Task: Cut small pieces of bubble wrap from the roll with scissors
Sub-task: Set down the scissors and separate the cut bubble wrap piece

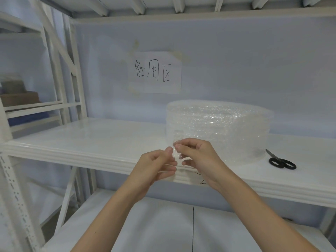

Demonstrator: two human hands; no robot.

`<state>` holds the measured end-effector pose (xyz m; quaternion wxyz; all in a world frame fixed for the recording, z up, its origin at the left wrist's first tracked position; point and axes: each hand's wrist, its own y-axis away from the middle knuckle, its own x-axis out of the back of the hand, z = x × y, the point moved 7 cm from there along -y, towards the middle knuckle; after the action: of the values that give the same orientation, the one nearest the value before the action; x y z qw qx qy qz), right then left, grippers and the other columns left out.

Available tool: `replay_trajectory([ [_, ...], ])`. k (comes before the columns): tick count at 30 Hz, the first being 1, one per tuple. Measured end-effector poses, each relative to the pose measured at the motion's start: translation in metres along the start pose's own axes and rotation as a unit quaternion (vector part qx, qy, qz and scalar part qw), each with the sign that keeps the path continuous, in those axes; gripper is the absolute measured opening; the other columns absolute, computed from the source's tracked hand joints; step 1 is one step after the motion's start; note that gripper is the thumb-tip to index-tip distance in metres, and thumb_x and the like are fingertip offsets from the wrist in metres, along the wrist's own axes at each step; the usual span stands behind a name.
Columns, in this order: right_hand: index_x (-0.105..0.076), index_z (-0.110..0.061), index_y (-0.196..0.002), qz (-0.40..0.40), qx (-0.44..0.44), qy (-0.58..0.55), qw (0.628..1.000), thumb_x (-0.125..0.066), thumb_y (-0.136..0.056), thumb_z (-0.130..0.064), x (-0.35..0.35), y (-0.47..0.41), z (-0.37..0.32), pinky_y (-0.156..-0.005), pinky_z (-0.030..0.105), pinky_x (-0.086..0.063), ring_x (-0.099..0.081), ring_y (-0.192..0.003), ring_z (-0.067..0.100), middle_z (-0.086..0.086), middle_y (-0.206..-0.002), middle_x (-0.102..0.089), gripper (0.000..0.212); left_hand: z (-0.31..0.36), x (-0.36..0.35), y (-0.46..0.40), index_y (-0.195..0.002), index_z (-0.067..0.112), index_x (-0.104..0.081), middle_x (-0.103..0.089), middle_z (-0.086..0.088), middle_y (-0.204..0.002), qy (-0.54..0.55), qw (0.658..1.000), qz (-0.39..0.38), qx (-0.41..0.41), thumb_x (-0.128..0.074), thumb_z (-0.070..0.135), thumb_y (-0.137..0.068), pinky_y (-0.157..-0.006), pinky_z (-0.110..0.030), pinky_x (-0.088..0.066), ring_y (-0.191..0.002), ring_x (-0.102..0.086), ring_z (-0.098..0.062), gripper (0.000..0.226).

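Note:
A wide roll of clear bubble wrap [221,128] stands on end on the white shelf [94,140], right of centre. Its loose edge [177,154] hangs at the roll's lower left, by the shelf's front lip. My left hand [154,170] and my right hand [198,159] meet there, fingertips of both pinching that loose edge. Black-handled scissors [281,160] lie flat on the shelf just right of the roll, blades pointing toward it, untouched.
A paper sign with handwritten characters [154,72] is taped to the back wall above the shelf. A lower white shelf [163,230] lies below my forearms. White metal racking [60,84] holding brown boxes [20,98] stands at left.

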<state>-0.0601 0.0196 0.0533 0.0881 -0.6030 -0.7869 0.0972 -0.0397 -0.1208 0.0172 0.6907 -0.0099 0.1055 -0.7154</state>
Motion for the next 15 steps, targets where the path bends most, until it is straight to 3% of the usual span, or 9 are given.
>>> replay_trajectory([
  [6, -0.074, -0.007, -0.095, -0.024, -0.035, -0.029, 0.999, -0.071, -0.086, -0.018, -0.037, -0.020, 0.013, -0.066, 0.027, -0.051, -0.062, -0.071, 0.014, 0.000, -0.081, -0.069, 0.015, 0.009, 0.030, -0.001, -0.092, 0.005, -0.075, -0.077, -0.008, -0.084, -0.012, 0.999, 0.042, -0.029, -0.065, 0.019, -0.093, -0.069, -0.020, -0.057, -0.073, -0.071, -0.013, 0.017],
  [11, -0.072, -0.007, -0.089, -0.026, -0.027, -0.037, 0.999, -0.072, -0.085, -0.017, -0.056, -0.046, 0.007, -0.062, 0.024, -0.053, -0.061, -0.071, 0.017, 0.004, -0.081, -0.069, 0.011, 0.013, 0.055, -0.004, -0.088, 0.000, -0.074, -0.075, -0.006, -0.075, -0.051, 0.997, 0.065, -0.010, -0.068, 0.017, -0.091, -0.066, -0.019, -0.057, -0.065, -0.068, -0.011, 0.019],
  [15, -0.073, -0.002, -0.096, -0.023, -0.015, 0.016, 0.999, -0.072, -0.084, -0.015, -0.068, -0.073, 0.007, -0.060, 0.022, -0.053, -0.060, -0.068, 0.016, 0.003, -0.078, -0.069, 0.017, 0.014, 0.078, -0.008, -0.084, 0.001, -0.074, -0.074, -0.007, -0.074, -0.075, 0.993, 0.091, -0.002, -0.068, 0.018, -0.091, -0.066, -0.019, -0.057, -0.062, -0.067, -0.010, 0.019],
])
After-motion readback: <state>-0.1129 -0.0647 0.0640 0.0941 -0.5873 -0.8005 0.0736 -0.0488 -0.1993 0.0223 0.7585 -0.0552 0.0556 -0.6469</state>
